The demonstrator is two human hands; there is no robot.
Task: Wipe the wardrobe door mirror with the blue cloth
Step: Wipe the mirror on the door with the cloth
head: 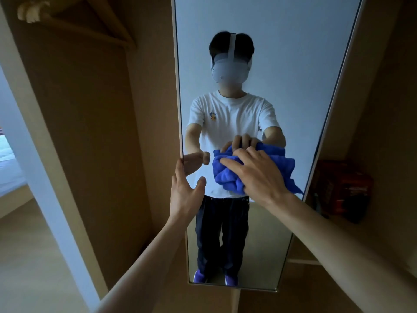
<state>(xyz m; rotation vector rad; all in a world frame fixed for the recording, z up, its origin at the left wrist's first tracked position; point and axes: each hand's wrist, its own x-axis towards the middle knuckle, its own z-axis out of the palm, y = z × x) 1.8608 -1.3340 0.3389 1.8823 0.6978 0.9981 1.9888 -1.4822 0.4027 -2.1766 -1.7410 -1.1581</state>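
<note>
Our right fingers (230, 163) lie spread and nearly straight over the one blue cloth (228, 179). The right hand (257, 177) presses the bunched cloth against the glass of the one mirror (282, 64), at mid-height and toward its right edge. Our left fingers (179, 170) hook round the mirror's left edge, with the thumb held apart in front of the glass, so the left hand (186, 195) holds the door there. The right hand hides much of the cloth. The glass reflects a person in a white T-shirt and dark trousers. One wooden hanger (115, 24) hangs in the wardrobe to the left. One dim red box (343, 188) sits on a shelf to the right.
</note>
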